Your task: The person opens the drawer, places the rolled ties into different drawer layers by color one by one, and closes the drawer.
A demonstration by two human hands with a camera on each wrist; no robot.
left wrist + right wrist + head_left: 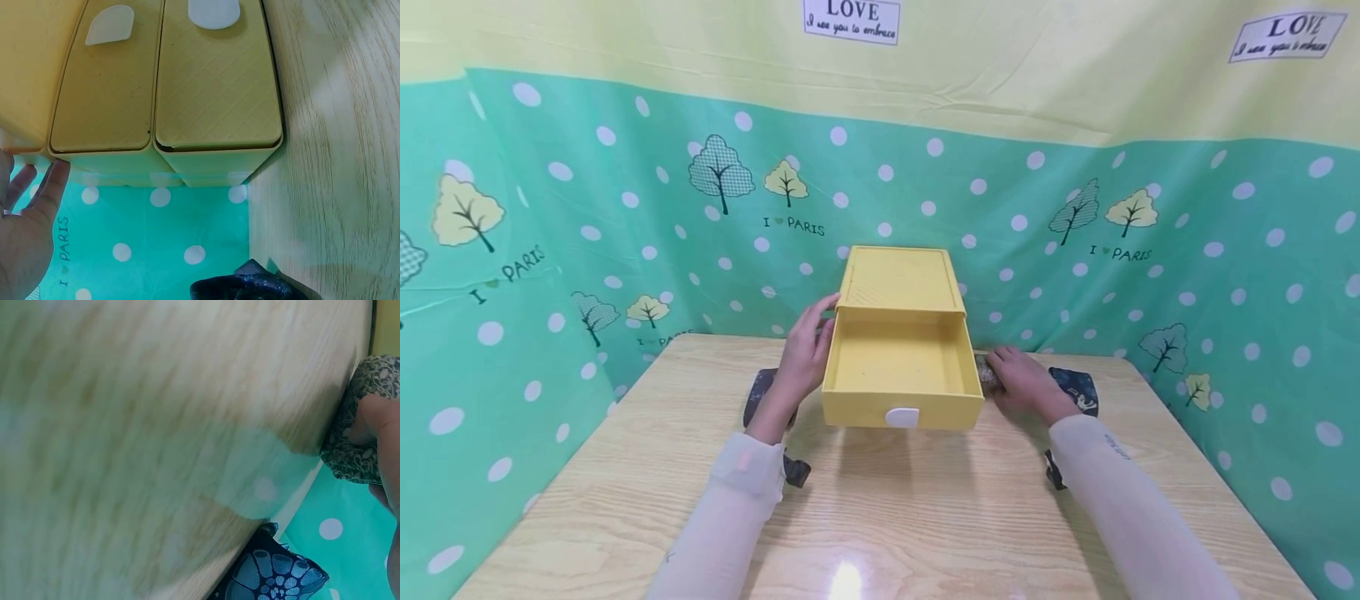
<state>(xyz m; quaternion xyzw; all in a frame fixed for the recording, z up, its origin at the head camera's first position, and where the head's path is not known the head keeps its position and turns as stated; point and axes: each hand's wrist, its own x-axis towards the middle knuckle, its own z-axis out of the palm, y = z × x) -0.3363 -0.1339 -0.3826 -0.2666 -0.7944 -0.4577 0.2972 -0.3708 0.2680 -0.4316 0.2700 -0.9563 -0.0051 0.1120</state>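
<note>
A yellow drawer cabinet stands against the back cloth, its top drawer pulled out toward me. The drawer front carries a white handle. My left hand rests on the cabinet's left side beside the open drawer; its extended fingers touch the side in the left wrist view. On the right, next to the cabinet, my right hand grips a small brown-grey patterned cloth pouch. Part of that pouch is covered by the fingers.
In the left wrist view, lower drawers are closed. A dark blue patterned pouch lies right of my right hand, and another dark patterned one beside my left wrist. Small dark things show by both forearms. Polka-dot cloth hangs behind the wooden table.
</note>
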